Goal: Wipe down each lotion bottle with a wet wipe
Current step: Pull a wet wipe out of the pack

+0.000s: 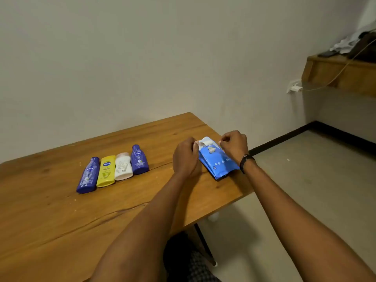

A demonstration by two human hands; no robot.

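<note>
While pinching the wipe pack (218, 161): both hands (186, 158).

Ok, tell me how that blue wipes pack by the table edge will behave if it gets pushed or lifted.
The blue wipes pack looks like a soft pouch, so it would probably sag and flex rather than lift stiffly. It lies flat on the table, so it should slide, not roll. Its glossy film may be a little slippery.
</note>
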